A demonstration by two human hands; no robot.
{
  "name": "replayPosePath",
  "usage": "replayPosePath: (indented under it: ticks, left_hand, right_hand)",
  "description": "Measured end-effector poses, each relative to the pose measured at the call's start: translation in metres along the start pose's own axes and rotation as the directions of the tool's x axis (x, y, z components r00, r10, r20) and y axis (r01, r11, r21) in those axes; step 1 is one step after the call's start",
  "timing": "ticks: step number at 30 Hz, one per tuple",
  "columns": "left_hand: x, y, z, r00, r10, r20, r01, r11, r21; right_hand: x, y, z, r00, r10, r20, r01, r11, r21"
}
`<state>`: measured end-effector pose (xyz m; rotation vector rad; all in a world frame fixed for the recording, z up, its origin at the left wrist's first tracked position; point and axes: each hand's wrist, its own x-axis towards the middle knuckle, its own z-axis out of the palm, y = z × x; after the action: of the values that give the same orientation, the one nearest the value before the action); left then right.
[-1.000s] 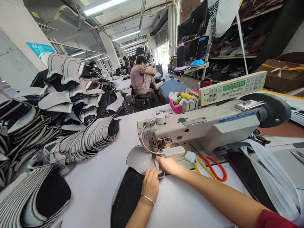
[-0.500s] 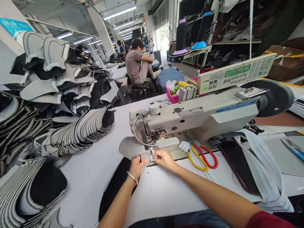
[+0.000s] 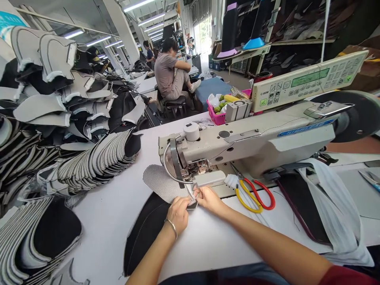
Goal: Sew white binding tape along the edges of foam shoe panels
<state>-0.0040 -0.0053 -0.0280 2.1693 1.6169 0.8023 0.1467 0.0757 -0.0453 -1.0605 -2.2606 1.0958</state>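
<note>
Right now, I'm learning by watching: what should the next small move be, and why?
Perhaps align the edge of the grey mesh fabric: the left hand and right hand have fingertips close together there, just in front of the beige metal sewing machine.

"C-60M" on control panel (image 3: 308, 82)

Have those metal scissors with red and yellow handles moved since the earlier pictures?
No, the metal scissors with red and yellow handles lie as before beside the beige sewing machine; the view shifted.
</note>
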Motion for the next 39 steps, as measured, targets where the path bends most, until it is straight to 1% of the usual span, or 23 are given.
replayPosePath:
  ticks: [3,5,7,9,12,15,17,19,21,22,23,26,30,35,39]
  left_hand:
    - [-0.006,0.002,0.006,0.999,0.043,0.011,-0.043,0.997,0.062]
    - [-0.01,0.004,0.01,0.999,0.048,0.003,-0.048,0.997,0.057]
    - [-0.012,0.005,0.011,0.999,0.038,-0.031,-0.037,0.999,0.029]
    - [-0.011,0.005,0.011,0.998,0.037,-0.056,-0.036,0.999,0.014]
    - [-0.005,0.0,0.01,0.995,0.087,-0.056,-0.086,0.996,0.034]
    - [0.005,-0.01,0.008,0.985,0.162,-0.062,-0.157,0.985,0.072]
    - [0.012,-0.017,0.008,0.97,0.229,-0.083,-0.219,0.969,0.117]
    - [0.019,-0.025,0.007,0.933,0.332,-0.14,-0.303,0.933,0.195]
    - [0.026,-0.032,0.006,0.879,0.438,-0.187,-0.376,0.879,0.292]
    - [0.029,-0.036,0.005,0.857,0.479,-0.189,-0.402,0.851,0.338]
    - [0.033,-0.04,0.003,0.846,0.505,-0.174,-0.416,0.828,0.376]
    - [0.041,-0.052,-0.003,0.84,0.529,-0.118,-0.425,0.779,0.46]
    - [0.048,-0.067,-0.008,0.833,0.546,-0.087,-0.431,0.74,0.516]
    - [0.049,-0.075,-0.01,0.858,0.511,-0.057,-0.412,0.75,0.516]
    - [0.048,-0.079,-0.01,0.872,0.489,-0.012,-0.413,0.751,0.515]
  right_hand:
    - [-0.002,0.002,0.0,0.997,-0.07,0.03,0.071,0.997,-0.014]
    - [-0.003,0.003,0.002,0.985,-0.16,0.059,0.163,0.985,-0.056]
    - [-0.004,0.005,0.003,0.965,-0.248,0.084,0.258,0.955,-0.143]
    - [-0.005,0.006,0.003,0.948,-0.3,0.106,0.317,0.917,-0.244]
    - [-0.003,0.006,0.0,0.946,-0.299,0.124,0.323,0.885,-0.336]
    - [0.001,0.005,-0.002,0.951,-0.286,0.118,0.31,0.877,-0.367]
    - [0.004,0.004,-0.002,0.954,-0.282,0.1,0.298,0.876,-0.38]
    - [0.007,0.004,-0.001,0.959,-0.272,0.086,0.283,0.874,-0.395]
    - [0.009,0.003,0.001,0.964,-0.256,0.073,0.263,0.875,-0.406]
    - [0.01,0.003,0.003,0.966,-0.251,0.062,0.254,0.876,-0.41]
    - [0.011,0.003,0.004,0.967,-0.248,0.05,0.246,0.877,-0.412]
    - [0.012,0.004,0.006,0.964,-0.265,0.012,0.247,0.881,-0.403]
    - [0.012,0.008,0.008,0.957,-0.291,0.002,0.269,0.88,-0.392]
    - [0.01,0.01,0.008,0.959,-0.284,0.027,0.27,0.873,-0.406]
    - [0.009,0.007,0.006,0.958,-0.286,0.035,0.274,0.868,-0.414]
